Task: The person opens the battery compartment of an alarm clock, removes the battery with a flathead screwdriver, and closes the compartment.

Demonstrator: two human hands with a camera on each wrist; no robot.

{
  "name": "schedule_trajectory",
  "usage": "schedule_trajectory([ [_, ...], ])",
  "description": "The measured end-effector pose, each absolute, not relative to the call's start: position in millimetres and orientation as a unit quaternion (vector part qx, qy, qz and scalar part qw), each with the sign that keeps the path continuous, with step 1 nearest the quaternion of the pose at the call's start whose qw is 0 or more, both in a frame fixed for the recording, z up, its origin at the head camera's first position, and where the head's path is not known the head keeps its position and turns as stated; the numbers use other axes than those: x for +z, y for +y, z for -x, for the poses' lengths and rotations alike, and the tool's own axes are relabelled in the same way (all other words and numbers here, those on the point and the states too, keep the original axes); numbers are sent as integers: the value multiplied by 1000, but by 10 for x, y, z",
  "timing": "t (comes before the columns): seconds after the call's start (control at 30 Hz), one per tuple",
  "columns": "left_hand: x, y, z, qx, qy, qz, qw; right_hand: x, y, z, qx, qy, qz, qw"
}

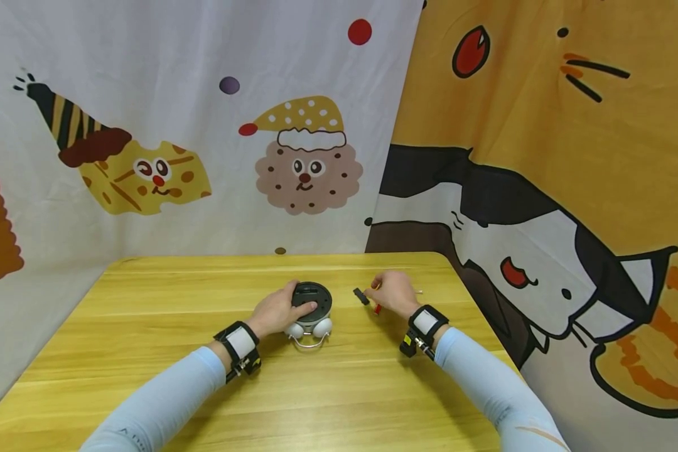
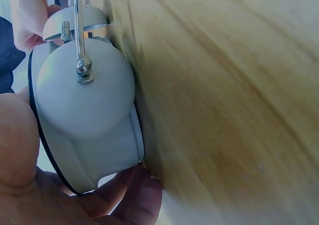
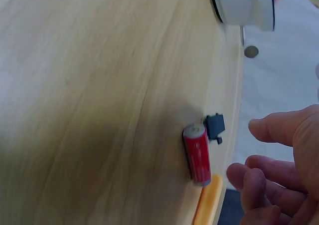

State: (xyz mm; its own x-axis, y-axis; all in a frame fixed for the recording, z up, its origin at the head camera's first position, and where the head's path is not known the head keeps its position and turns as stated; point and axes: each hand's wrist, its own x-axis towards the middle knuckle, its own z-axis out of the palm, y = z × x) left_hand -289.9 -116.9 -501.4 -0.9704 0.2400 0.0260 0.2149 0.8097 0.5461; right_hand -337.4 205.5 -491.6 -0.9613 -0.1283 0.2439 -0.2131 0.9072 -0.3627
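A white twin-bell alarm clock (image 1: 312,302) lies face down on the table, its black back (image 2: 37,110) turned up and its bells toward me. My left hand (image 1: 277,310) grips it, thumb over the back and fingers curled round the side. To the right, my right hand (image 1: 394,294) hovers above a small black cover (image 3: 215,126) and a red battery (image 3: 198,155), which lie side by side. Its thumb and loosely bent fingers are apart, with nothing held in the right wrist view. Close to that battery lies an orange handle (image 3: 208,200), partly out of frame.
The wooden table (image 1: 164,326) runs back to a white cloth (image 1: 164,56) printed with cartoon figures. An orange, cat-patterned cloth (image 1: 520,113) hangs along the right side. A thin metal shaft (image 1: 419,291) shows beyond the right hand.
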Motion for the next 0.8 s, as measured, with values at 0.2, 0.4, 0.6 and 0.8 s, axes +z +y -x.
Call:
schedule_trajectory([
  [0.2,-5006,-1162,2900,283,951,-120,19,-4927,1887,3376,139,-979,-124,87],
  [0.4,-5020,-1163,2885,281,952,-122,14,-4968,1790,3425,89,-983,-139,76],
  [0.6,-5031,-1165,2900,287,950,-122,15,-4970,1769,3459,84,-987,-130,52],
  [0.8,-5019,-1173,2890,283,951,-126,9,-4949,1715,3480,72,-989,-123,31],
])
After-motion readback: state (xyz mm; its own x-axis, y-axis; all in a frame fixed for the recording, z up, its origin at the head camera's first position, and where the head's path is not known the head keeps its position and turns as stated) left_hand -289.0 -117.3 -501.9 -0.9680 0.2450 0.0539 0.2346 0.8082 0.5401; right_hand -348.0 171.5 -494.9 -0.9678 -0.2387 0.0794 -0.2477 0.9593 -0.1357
